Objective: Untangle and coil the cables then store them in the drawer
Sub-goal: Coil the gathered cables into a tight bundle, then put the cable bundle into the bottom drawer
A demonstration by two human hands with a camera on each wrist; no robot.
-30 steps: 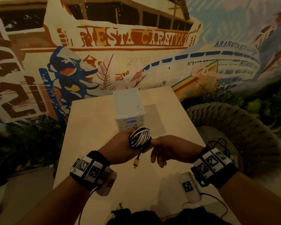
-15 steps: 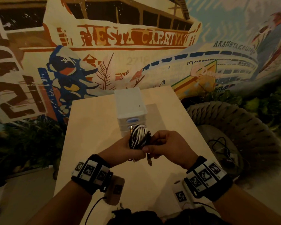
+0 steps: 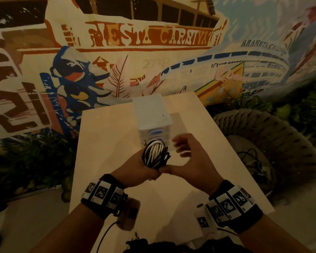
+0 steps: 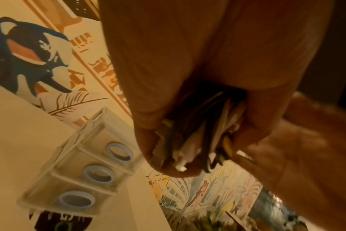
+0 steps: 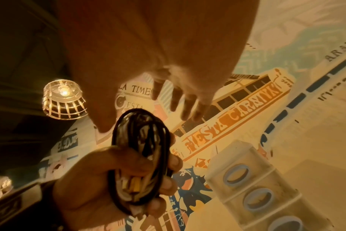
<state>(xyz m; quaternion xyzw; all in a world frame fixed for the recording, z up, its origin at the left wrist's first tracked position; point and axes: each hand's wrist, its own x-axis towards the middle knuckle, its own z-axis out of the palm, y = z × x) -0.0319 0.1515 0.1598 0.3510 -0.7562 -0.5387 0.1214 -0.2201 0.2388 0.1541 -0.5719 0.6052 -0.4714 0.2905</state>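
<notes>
My left hand (image 3: 135, 170) grips a coil of black and white cables (image 3: 156, 155) upright above the table, just in front of the small clear drawer unit (image 3: 151, 114). The left wrist view shows the cable ends and plugs (image 4: 203, 140) bunched inside that fist. The right wrist view shows the coil (image 5: 140, 148) with my left fingers (image 5: 168, 165) wrapped round it. My right hand (image 3: 188, 157) is beside the coil with its fingers (image 5: 188, 106) spread and blurred, holding nothing. Its thumb lies close to my left thumb. All three drawers with blue oval handles (image 4: 98, 175) are closed.
The light wooden table (image 3: 108, 134) stands against a painted mural wall. A woven round chair (image 3: 274, 136) with loose dark cables (image 3: 254, 161) on its seat is to the right. A caged hanging lamp (image 5: 63, 100) glows overhead.
My right hand has let go of the coil and opened, its fingers lifting toward the drawer unit. The dangling plug is tucked in. My left hand keeps the coil in place.
</notes>
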